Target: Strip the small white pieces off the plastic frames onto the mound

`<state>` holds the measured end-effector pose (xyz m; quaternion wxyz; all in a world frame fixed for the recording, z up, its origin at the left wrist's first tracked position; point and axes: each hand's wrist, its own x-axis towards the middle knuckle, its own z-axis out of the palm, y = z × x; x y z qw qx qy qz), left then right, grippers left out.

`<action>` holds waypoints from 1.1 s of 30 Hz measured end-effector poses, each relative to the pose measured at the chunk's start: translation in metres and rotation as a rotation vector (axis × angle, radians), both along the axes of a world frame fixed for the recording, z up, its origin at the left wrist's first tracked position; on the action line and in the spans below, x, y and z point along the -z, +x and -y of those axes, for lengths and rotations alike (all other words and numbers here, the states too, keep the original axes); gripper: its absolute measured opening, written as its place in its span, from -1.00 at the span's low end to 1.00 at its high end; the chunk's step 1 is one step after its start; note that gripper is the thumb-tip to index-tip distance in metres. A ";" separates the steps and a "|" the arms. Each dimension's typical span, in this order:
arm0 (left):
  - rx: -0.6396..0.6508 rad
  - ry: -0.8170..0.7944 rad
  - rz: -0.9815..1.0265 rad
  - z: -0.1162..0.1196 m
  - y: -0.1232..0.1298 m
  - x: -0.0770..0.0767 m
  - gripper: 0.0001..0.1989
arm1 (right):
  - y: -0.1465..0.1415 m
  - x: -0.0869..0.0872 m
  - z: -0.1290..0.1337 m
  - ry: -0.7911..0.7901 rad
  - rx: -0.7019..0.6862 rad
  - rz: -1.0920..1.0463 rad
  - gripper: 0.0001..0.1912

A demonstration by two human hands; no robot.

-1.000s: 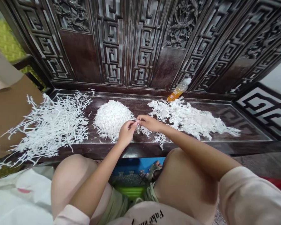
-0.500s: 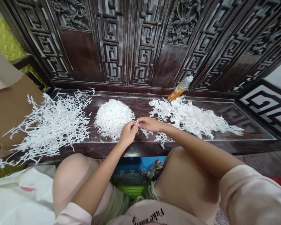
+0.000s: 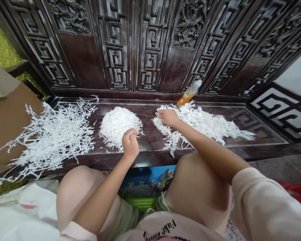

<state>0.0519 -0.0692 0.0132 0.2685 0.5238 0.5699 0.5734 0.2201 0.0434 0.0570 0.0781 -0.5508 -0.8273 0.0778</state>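
Note:
My left hand [image 3: 130, 143] is closed at the front right edge of a round heap of short white pieces [image 3: 117, 124]; whatever its fingers hold is too small to make out. My right hand [image 3: 168, 117] has its fingers bent together over the left end of a spread pile of white branching pieces [image 3: 208, 125], touching or just above it. What lies between those fingers is hidden. On the far left sits a tangled pile of longer white branched strands [image 3: 57, 134]. All three piles rest on a dark wooden bench [image 3: 147, 144].
A bottle of orange liquid [image 3: 188, 95] stands behind the right pile, against the carved wooden backrest [image 3: 178, 68]. Brown cardboard [image 3: 20, 107] and a white bag [image 3: 27, 211] are at the left. My knees are at the bench's front edge.
My hands have parted. The right one has moved right and back to the right pile, and the left one has drawn slightly left and nearer to me. The view has shifted slightly.

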 end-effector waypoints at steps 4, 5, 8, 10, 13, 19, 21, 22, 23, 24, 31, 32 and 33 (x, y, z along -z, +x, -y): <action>-0.100 -0.220 0.067 -0.019 -0.027 0.006 -0.85 | 0.014 0.002 0.001 -0.188 -0.095 -0.176 -0.79; -0.132 -0.284 0.090 -0.026 -0.031 0.011 -0.86 | 0.011 0.003 0.006 -0.255 -0.143 -0.222 -0.79; -0.343 -0.359 0.084 -0.042 -0.033 0.028 -0.83 | -0.007 0.005 0.025 -0.418 -0.211 -0.324 -0.77; -0.489 -0.349 -0.003 -0.044 -0.027 0.035 -0.78 | -0.019 0.006 0.033 -0.512 -0.233 -0.372 -0.77; -0.278 -0.288 -0.065 -0.035 -0.013 0.035 -0.77 | -0.026 0.007 0.034 -0.569 -0.262 -0.408 -0.80; 0.301 -0.169 -0.072 -0.019 0.006 0.022 -0.73 | -0.025 0.016 0.029 -0.552 -0.279 -0.391 -0.85; 0.307 -0.204 -0.066 -0.019 0.008 0.023 -0.72 | -0.025 0.017 0.029 -0.548 -0.282 -0.379 -0.86; 0.316 -0.228 -0.046 -0.019 0.008 0.025 -0.72 | -0.025 0.017 0.030 -0.543 -0.283 -0.378 -0.86; 0.333 -0.255 -0.014 -0.020 0.009 0.026 -0.72 | -0.025 0.017 0.030 -0.542 -0.284 -0.383 -0.86; 0.353 -0.283 0.035 -0.021 0.010 0.028 -0.73 | -0.025 0.016 0.031 -0.547 -0.288 -0.395 -0.86; 0.378 -0.325 0.229 -0.019 0.014 0.032 -0.78 | -0.024 0.019 0.030 -0.728 -0.332 -0.529 -0.87; 0.358 -0.315 0.184 -0.018 0.014 0.031 -0.77 | -0.025 0.021 0.030 -0.728 -0.332 -0.526 -0.87; 0.337 -0.305 0.144 -0.018 0.014 0.031 -0.77 | -0.025 0.023 0.029 -0.715 -0.329 -0.515 -0.85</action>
